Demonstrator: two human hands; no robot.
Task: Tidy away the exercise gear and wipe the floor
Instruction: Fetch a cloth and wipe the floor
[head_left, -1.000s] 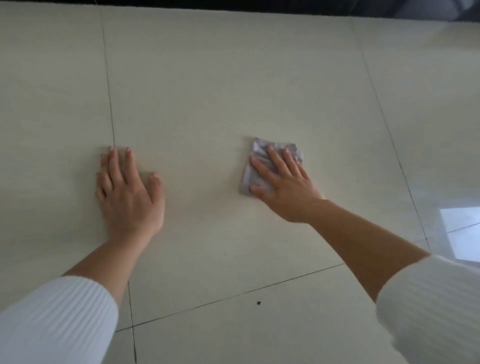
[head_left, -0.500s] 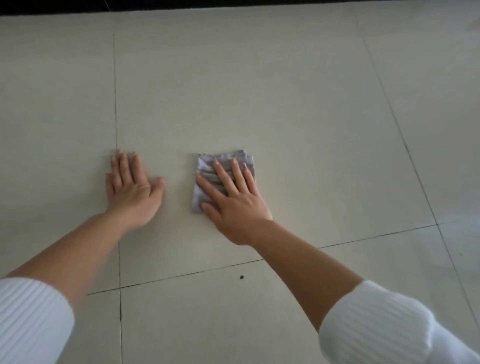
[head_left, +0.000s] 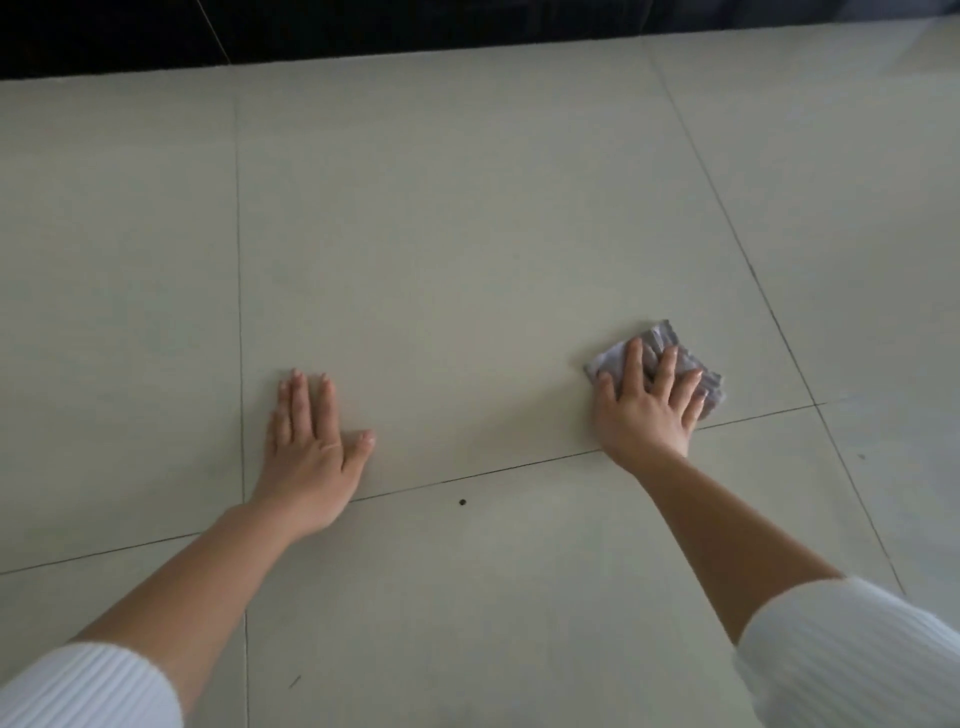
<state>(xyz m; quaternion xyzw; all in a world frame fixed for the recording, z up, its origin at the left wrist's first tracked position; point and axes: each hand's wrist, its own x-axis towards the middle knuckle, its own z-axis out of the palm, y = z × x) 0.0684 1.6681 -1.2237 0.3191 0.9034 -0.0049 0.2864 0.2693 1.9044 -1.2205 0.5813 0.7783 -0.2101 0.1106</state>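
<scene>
1. Pale floor tiles (head_left: 467, 260) with thin dark grout lines fill the view; a dark band runs along the far edge of the floor.
2. No exercise gear is visible, so I judge that the wiping step is in hand.
3. The grey cloth (head_left: 660, 340) lies crumpled on the floor, at the near right corner of the big middle tile, just beside the crossing of two grout lines.
4. The right hand (head_left: 647, 402) presses flat on the cloth with spread fingers; it does not pinch it.
5. The left hand (head_left: 311, 441) rests flat and empty on the same tile, fingers together and thumb out, near the left grout line and well apart from the cloth.
6. A small dark speck (head_left: 462, 502) sits on the nearer tile, just past the grout line, between the two hands.
7. The speck lies to the left of the cloth and nearer to the person; a sweep toward it would go that way, and only the right hand carries the cloth.
</scene>
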